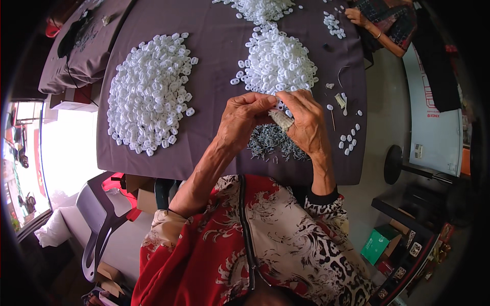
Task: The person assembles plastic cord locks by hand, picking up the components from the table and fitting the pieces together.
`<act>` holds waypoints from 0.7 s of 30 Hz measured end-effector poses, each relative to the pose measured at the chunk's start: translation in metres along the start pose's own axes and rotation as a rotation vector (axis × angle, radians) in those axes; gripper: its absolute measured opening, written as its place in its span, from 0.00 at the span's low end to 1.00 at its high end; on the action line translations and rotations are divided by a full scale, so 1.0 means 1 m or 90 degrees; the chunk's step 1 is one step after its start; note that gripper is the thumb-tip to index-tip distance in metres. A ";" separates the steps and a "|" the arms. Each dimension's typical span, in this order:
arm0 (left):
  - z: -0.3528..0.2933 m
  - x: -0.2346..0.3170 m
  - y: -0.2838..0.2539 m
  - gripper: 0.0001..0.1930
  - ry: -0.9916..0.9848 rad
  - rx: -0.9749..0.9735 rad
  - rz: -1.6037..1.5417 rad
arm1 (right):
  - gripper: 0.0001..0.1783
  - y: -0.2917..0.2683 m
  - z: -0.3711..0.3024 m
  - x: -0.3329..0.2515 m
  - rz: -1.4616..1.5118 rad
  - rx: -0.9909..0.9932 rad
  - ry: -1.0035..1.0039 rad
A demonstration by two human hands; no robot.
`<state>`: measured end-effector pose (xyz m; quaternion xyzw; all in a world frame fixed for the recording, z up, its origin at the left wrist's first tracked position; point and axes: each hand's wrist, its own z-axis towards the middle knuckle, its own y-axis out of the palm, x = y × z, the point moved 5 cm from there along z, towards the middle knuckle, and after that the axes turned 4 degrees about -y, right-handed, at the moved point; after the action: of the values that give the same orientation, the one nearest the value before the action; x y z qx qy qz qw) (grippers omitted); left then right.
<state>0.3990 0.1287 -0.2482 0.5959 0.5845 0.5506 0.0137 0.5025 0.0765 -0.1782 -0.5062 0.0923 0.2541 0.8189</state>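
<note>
My left hand and my right hand meet over the table, their fingertips pinched together. Whatever sits between the fingertips is too small and covered to make out. A beige strip of cloth or tape shows at my right hand, seemingly wrapped round a finger. Just beyond my hands lies a heap of small white oval plastic pieces with openings in them. Below my hands, nearer to me, is a pile of small dark grey slivers. Another large heap of white oval pieces spreads out to the left.
Several loose white pieces, a thin stick and a beige scrap lie along the brown-covered table's right side. Another person's hand is at the far right by a small group of pieces. A grey chair stands lower left.
</note>
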 end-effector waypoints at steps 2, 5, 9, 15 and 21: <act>0.000 0.000 0.000 0.08 -0.005 -0.005 0.005 | 0.19 0.001 -0.001 0.001 0.003 0.000 -0.002; 0.000 -0.001 0.000 0.07 -0.013 -0.006 0.014 | 0.19 0.002 -0.002 0.003 0.008 -0.002 -0.002; 0.001 -0.001 0.001 0.07 -0.029 -0.004 0.025 | 0.20 0.004 -0.005 0.007 0.008 0.001 -0.010; 0.001 -0.004 -0.001 0.09 -0.022 0.014 0.021 | 0.20 0.006 -0.007 0.008 0.007 0.005 -0.025; 0.004 -0.005 -0.003 0.06 -0.046 0.000 0.028 | 0.20 0.008 -0.008 0.009 -0.003 -0.025 -0.008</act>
<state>0.4008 0.1282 -0.2552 0.6283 0.5704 0.5286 0.0224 0.5071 0.0753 -0.1915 -0.5209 0.0806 0.2572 0.8099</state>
